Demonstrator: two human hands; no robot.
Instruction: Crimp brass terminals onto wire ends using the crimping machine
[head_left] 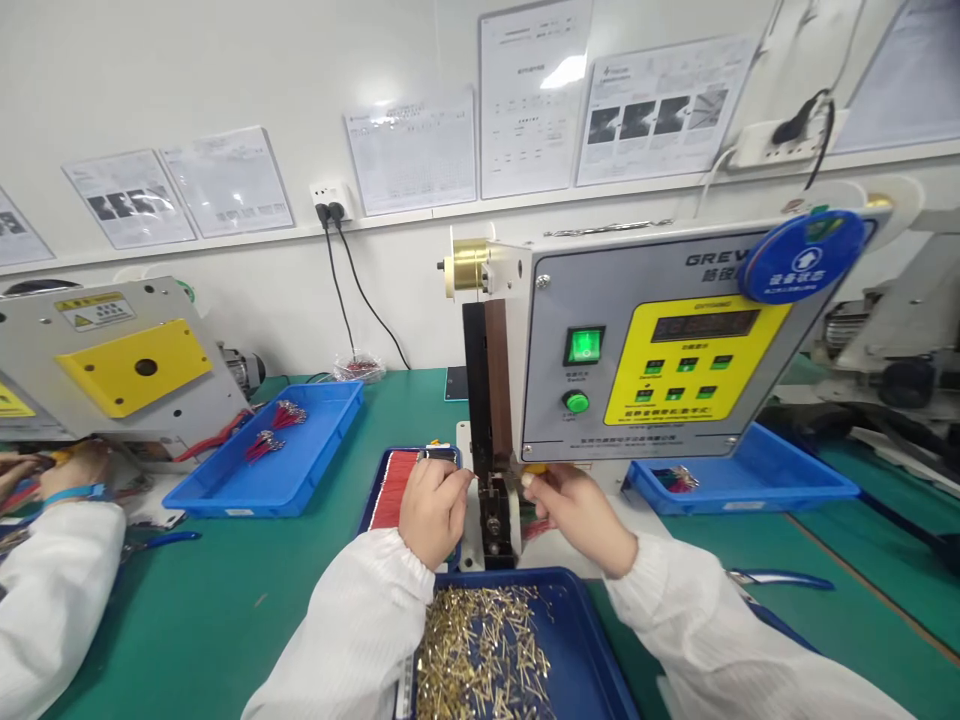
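Note:
My left hand (433, 508) is closed in a pinch at the left side of the press head (491, 500) of a grey bench machine (600, 340). My right hand (577, 510) is closed in a pinch at the head's right side, with wires showing beneath it. What the fingertips hold is too small to make out. Below my wrists a blue tray (592, 650) holds several loose brass terminals (480, 650). A tray of red wires (394, 487) lies just left of my left hand.
A blue tray (255, 480) with red wire bundles sits at left, another blue tray (750, 485) at right. A co-worker's sleeve (52, 590) and hand work at a second machine (112, 360) far left. Blue-handled pliers (780, 578) lie on the green mat at right.

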